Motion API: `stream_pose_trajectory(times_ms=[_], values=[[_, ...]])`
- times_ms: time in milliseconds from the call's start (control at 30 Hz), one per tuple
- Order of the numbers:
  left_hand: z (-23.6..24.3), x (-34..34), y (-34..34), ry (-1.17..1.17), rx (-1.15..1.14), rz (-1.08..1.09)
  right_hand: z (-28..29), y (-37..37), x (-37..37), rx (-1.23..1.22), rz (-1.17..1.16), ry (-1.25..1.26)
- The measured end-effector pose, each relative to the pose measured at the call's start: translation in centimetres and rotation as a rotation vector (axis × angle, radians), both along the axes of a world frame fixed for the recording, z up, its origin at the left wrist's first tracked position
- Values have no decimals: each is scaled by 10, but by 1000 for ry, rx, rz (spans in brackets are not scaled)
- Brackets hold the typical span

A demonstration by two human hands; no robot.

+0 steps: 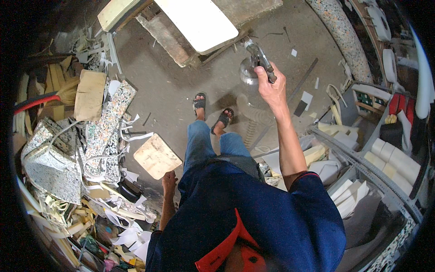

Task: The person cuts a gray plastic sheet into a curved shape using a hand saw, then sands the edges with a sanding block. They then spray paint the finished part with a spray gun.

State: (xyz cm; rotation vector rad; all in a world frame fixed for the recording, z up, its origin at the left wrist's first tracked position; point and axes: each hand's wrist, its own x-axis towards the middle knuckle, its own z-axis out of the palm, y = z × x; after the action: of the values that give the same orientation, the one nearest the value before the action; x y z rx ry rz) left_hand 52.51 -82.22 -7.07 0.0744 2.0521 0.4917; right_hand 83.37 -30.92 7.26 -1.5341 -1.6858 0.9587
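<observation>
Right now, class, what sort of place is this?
Likely a foam or upholstery workshop: speckled foam pieces at left, a speckled roll upper right, and apparently a spray gun in the right hand.

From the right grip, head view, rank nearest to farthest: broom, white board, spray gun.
1. Spray gun: held in the right grip.
2. White board: ahead and to the left.
3. Broom: at the far left.
</observation>
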Motion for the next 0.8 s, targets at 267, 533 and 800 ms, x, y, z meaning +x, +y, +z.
stream_pose_trajectory(times_ms=[267,533,800], values=[[-31,-75,-5,79,91,-371,7,-47,-13,-176,75,89],[-54,-233,139,0,187,-507,23,-108,-85,-144,-223,155],[157,-184,396,230,986,-1103,52,-144,-160,-101,-402,189]])
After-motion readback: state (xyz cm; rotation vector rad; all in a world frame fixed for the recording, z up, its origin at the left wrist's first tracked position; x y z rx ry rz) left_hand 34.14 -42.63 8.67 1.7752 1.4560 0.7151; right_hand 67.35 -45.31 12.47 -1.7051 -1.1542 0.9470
